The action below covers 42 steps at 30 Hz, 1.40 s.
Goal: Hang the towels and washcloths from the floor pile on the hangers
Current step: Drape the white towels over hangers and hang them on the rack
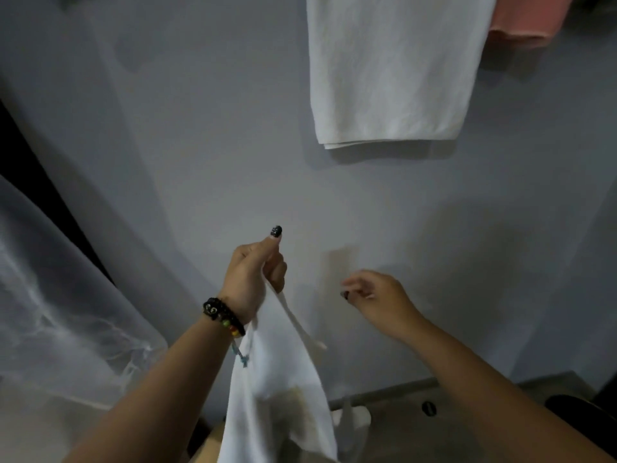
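Your left hand (255,279) pinches a white towel (280,396) by its top edge, and the cloth hangs limp below your wrist, in front of the wall. It looks light, soft and floppy, so it should sag wherever you don't hold it. Your right hand (374,294) is beside it, fingers loosely curled, holding nothing. I'd take a second corner along that top edge to spread it. Up above, a white towel (394,71) and a pink one (527,18) already hang. No containers clearly in view.
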Each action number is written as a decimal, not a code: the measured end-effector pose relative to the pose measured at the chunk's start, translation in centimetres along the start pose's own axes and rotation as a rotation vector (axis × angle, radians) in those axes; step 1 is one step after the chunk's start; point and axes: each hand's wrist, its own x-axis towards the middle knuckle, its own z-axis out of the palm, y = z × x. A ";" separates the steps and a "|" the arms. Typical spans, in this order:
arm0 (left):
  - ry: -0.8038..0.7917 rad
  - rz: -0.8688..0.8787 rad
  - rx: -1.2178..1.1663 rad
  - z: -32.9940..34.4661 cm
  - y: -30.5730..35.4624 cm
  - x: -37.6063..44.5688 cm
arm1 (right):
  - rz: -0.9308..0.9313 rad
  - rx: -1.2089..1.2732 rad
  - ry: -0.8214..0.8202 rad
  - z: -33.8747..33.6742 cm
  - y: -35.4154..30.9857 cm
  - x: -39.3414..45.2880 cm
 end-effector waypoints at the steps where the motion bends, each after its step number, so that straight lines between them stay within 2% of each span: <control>1: -0.019 0.017 -0.007 -0.2 0.7 0.1 | -0.026 0.058 -0.017 0.6 -1.2 0.4; 6: -0.053 0.162 0.073 -1.1 4.2 0.2 | -0.079 0.151 -0.314 4.3 -4.9 1.5; 12: -0.021 0.245 0.116 -1.4 7.0 -1.0 | -0.129 0.092 -0.456 8.1 -5.8 1.1; 16: 0.006 0.253 0.186 -2.4 8.2 -2.0 | -0.177 0.110 -0.391 9.3 -4.3 -0.1; 18: -0.025 0.245 0.293 -3.2 8.2 -2.1 | -0.178 0.109 -0.334 9.6 -3.7 0.0; 21: -0.094 0.215 0.585 -4.3 7.8 -2.3 | -0.123 0.120 -0.242 9.5 -3.0 0.6; 24: -0.072 0.201 0.840 -6.1 7.5 -2.5 | -0.139 0.145 -0.100 8.2 -2.1 0.8; 27: -0.045 0.211 1.313 -7.4 7.0 -2.8 | -0.146 0.166 -0.007 5.6 -1.8 0.8; 29: -0.010 0.197 1.445 -8.1 6.1 -2.8 | -0.155 0.149 0.018 4.1 -1.9 0.9; 32: 0.096 0.214 1.421 -8.4 5.0 -2.4 | -0.168 0.089 0.010 2.1 -2.3 1.0; 36: 0.171 0.209 1.251 -7.5 4.3 -1.7 | -0.241 -0.077 -0.062 -0.3 -2.2 1.2; 39: 0.270 0.323 1.244 -6.4 4.0 -0.8 | -0.244 -0.241 -0.076 -1.9 -1.6 1.7; 42: 0.372 0.397 1.214 -5.7 3.7 0.3 | -0.197 -0.390 -0.024 -3.5 -0.8 2.4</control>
